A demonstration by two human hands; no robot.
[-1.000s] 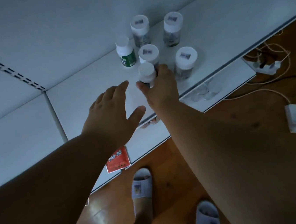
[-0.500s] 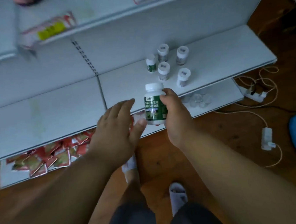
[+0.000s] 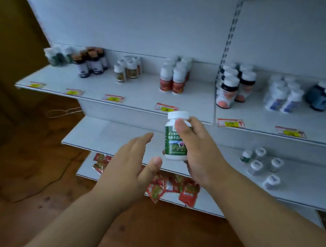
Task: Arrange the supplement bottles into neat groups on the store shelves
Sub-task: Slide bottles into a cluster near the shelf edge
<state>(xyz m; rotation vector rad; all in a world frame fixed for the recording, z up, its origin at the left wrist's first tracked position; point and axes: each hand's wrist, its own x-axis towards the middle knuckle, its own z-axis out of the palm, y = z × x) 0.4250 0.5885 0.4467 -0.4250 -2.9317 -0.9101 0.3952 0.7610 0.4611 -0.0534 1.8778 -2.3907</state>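
Supplement bottle (image 3: pixel 175 137), white with a green label and a white cap, is upright in the air in front of the shelves, held in the right hand (image 3: pixel 200 151); the thumb presses across the label's upper part and the fingers wrap round the back, so the printed face is turned to the camera, probably for reading which group it belongs to. The left hand (image 3: pixel 131 167) hovers just beside the bottle, fingers straight and relaxed, holding nothing, perhaps ready to steady or take it.

In the head view, the upper shelf (image 3: pixel 149 96) carries small sorted clusters: dark brown bottles (image 3: pixel 91 63), red-labelled bottles (image 3: pixel 173 78) and others further right, blurred. On the lower shelf (image 3: pixel 315 185) stand five small white-capped bottles (image 3: pixel 261 165), apparently not yet sorted. Red sachets (image 3: pixel 173 188) lie on the bottom ledge.
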